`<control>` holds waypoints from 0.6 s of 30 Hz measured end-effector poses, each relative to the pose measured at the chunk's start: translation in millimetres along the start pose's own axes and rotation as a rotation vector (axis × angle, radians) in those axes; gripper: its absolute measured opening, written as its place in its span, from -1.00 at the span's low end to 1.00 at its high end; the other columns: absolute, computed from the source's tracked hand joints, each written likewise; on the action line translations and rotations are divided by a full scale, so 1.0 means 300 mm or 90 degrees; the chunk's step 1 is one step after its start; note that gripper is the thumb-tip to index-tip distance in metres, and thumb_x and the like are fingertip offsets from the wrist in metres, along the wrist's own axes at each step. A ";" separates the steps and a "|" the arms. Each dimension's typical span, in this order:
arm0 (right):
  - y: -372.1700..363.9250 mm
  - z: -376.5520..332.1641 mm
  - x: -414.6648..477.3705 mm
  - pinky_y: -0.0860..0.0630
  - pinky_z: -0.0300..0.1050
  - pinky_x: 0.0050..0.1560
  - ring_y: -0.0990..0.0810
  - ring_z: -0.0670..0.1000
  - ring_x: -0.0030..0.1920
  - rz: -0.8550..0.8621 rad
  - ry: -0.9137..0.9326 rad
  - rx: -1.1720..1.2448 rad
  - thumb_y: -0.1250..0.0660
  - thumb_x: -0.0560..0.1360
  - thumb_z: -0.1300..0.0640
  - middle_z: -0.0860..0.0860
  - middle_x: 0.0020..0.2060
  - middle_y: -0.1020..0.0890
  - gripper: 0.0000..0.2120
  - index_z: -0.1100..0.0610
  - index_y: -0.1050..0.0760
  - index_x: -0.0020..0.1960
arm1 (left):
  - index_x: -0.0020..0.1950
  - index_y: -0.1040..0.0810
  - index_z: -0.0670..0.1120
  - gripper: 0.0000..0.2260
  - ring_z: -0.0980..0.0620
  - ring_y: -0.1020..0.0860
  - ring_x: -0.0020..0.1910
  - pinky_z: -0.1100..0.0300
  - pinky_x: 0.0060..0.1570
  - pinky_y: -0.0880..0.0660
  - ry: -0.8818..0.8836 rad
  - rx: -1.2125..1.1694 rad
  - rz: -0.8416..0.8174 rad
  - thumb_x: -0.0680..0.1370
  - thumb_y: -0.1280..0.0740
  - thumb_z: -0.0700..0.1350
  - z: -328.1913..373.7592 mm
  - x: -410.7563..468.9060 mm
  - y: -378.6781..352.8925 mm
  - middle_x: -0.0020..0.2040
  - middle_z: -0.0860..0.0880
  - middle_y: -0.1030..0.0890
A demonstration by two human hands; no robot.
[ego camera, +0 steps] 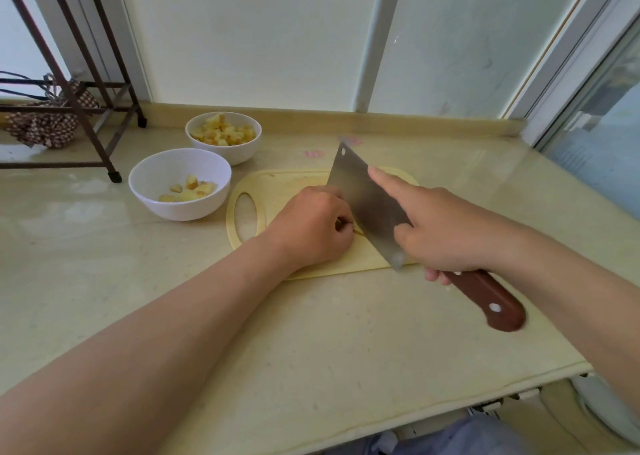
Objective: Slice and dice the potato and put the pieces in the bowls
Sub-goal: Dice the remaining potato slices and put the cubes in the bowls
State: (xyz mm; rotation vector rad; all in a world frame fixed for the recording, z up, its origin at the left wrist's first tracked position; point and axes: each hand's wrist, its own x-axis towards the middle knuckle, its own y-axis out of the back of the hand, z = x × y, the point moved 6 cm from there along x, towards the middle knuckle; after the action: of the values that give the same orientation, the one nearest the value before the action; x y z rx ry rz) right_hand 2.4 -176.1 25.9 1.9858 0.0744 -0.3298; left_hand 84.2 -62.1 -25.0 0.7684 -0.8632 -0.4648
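Two white bowls stand left of a yellow cutting board (277, 184) with diced potato (225, 133) in each: the near bowl (180, 210) has few pieces, the far bowl (239, 155) many. The right hand (446, 233) grips a cleaver (363, 195) by its brown handle, forefinger straight along the blade. The left hand (311, 226) lies curled on the board against that blade, hiding whatever it steadies, so a slip or a drifting knuckle could likely mean a cut finger.

Pale stone counter (311, 333) in front of me, glossy, raised lip at the back. Lying on it:
- yellow cutting board (273, 186), handle hole to my left;
- near white bowl (180, 210), just beside the board;
- far white bowl (239, 151), behind it;
- dark metal rack (114, 176), far left;
- patterned cloth (41, 125) under the rack.
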 end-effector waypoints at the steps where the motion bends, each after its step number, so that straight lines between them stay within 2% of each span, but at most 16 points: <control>1: -0.002 -0.013 0.029 -0.65 -0.03 -0.45 -0.64 0.00 -0.51 0.016 0.003 0.009 -0.11 0.62 0.26 0.09 -0.17 -0.57 -0.17 -0.38 0.15 0.63 | -0.26 -0.69 -0.13 -0.90 0.01 -0.52 -0.33 0.06 -0.29 -0.51 0.000 -0.003 -0.001 0.39 -0.37 -0.22 -0.001 0.000 0.000 -0.29 -0.04 -0.59; 6: 0.017 -0.055 0.129 -0.62 -0.09 -0.45 -0.58 -0.07 -0.60 0.043 0.016 0.050 -0.09 0.56 0.32 0.15 -0.18 -0.60 -0.13 -0.32 0.17 0.65 | -0.26 -0.69 -0.16 -0.89 -0.05 -0.55 -0.34 0.05 -0.33 -0.51 -0.003 -0.004 0.007 0.37 -0.36 -0.20 0.000 -0.004 -0.002 -0.30 -0.07 -0.59; 10: 0.023 -0.024 0.103 -0.57 -0.12 -0.47 -0.62 -0.04 -0.55 0.054 0.009 0.071 -0.09 0.53 0.33 0.11 -0.09 -0.60 -0.12 -0.35 0.08 0.65 | -0.30 -0.66 -0.16 -0.91 -0.02 -0.52 -0.35 0.07 -0.35 -0.50 0.002 -0.005 0.023 0.36 -0.37 -0.23 0.002 -0.006 0.001 -0.32 -0.06 -0.58; 13: 0.032 0.001 0.065 -0.52 -0.15 -0.49 -0.60 -0.05 -0.58 0.070 0.004 0.079 -0.10 0.55 0.31 0.11 -0.19 -0.59 -0.15 -0.36 0.04 0.64 | -0.29 -0.67 -0.15 -0.91 0.00 -0.52 -0.33 0.06 -0.34 -0.50 0.010 -0.006 0.022 0.37 -0.38 -0.23 0.002 -0.005 0.003 -0.32 -0.05 -0.58; 18: 0.033 -0.003 0.027 -0.48 -0.19 -0.54 -0.57 -0.05 -0.61 0.085 0.019 0.075 -0.12 0.60 0.29 -0.02 -0.25 -0.49 -0.18 -0.35 0.05 0.65 | -0.28 -0.68 -0.15 -0.89 0.00 -0.53 -0.31 0.04 -0.30 -0.51 0.020 -0.002 0.006 0.39 -0.36 -0.21 0.001 -0.005 0.001 -0.31 -0.06 -0.60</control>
State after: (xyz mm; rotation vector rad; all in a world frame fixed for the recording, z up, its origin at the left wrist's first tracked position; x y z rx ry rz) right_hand 12.3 -180.4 32.7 2.1001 -0.0586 -0.2224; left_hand 83.1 -61.2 -25.3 0.7665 -0.8369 -0.4441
